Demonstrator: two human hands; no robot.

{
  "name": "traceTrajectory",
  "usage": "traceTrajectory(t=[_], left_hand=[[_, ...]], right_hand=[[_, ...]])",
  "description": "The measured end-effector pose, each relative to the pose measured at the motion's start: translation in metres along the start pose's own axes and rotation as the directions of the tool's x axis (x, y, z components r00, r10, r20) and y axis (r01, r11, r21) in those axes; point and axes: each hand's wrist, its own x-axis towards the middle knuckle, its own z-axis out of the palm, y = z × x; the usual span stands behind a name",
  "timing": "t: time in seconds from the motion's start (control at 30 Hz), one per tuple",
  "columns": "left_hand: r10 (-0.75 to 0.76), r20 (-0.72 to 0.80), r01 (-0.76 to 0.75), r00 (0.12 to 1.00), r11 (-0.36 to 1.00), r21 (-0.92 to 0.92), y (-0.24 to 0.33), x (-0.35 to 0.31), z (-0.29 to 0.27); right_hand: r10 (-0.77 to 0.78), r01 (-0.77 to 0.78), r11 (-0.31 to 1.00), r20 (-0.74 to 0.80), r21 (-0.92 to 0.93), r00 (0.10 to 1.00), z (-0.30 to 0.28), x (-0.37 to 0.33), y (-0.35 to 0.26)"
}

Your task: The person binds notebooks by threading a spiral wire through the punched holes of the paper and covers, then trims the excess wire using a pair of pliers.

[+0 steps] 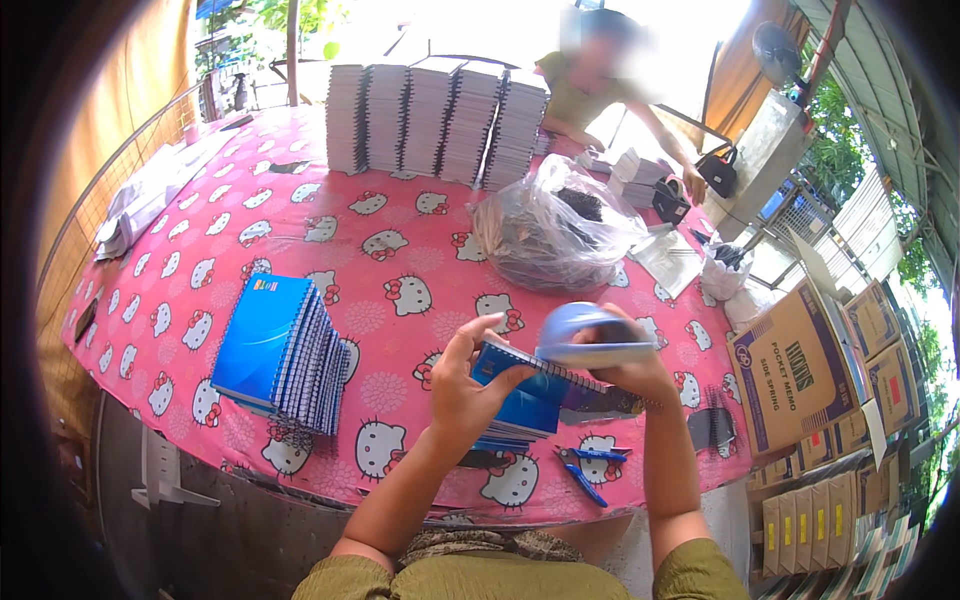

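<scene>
My left hand (pixel 462 385) grips the left end of a blue spiral notebook (pixel 520 362), thumb on the near side and fingers behind. The notebook is tilted, its black coil running along the upper edge. My right hand (pixel 628 360) is closed on its right part, where the cover or pages (pixel 585 335) curl over in a pale blue arc, slightly blurred. Just below lies a small stack of blue notebooks (pixel 520 420), partly hidden by my left hand. Blue-handled pliers (pixel 588 470) rest near the table's front edge. To the left stands a taller stack of blue spiral notebooks (pixel 265 335).
The table wears a pink cat-print cloth (pixel 385 285). Tall stacks of coil-bound pages (pixel 430 115) stand at the back, beside a plastic bag (pixel 545 235) of dark coils. A co-worker (pixel 590 90) sits beyond. Cardboard boxes (pixel 800 370) border the right side. Loose coils (pixel 712 428) lie at right.
</scene>
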Motion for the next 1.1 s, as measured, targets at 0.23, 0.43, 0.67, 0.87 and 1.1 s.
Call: traceTrajectory(t=[0.23,0.43,0.67,0.87,1.1], left_hand=[[-0.003,-0.007,0.001,1.0,0.957,-0.289,-0.01,-0.005,-0.011],[-0.052,0.014,0.054,0.999,0.971,-0.233,-0.007,-0.004,-0.024],[0.032,0.073,-0.01,0.997,0.961,-0.278,-0.008,0.0,-0.016],[0.5,-0.002,-0.499,0.866,0.865,0.051,0.039,-0.017,-0.007],[0.447,0.368,-0.555,0.815,0.785,0.275,0.02,-0.053,0.0]], right_hand=[[0.355,-0.466,0.765,0.312,0.445,0.881,0.007,0.02,-0.033],[0.358,-0.434,0.855,0.283,0.283,0.89,0.01,0.024,-0.029],[0.474,-0.438,0.854,0.071,-0.28,0.878,0.015,-0.071,0.035],[0.508,-0.499,0.833,-0.029,-0.237,0.861,0.001,-0.133,-0.059],[0.537,-0.458,0.797,0.112,-0.394,0.836,0.016,-0.195,-0.1]])
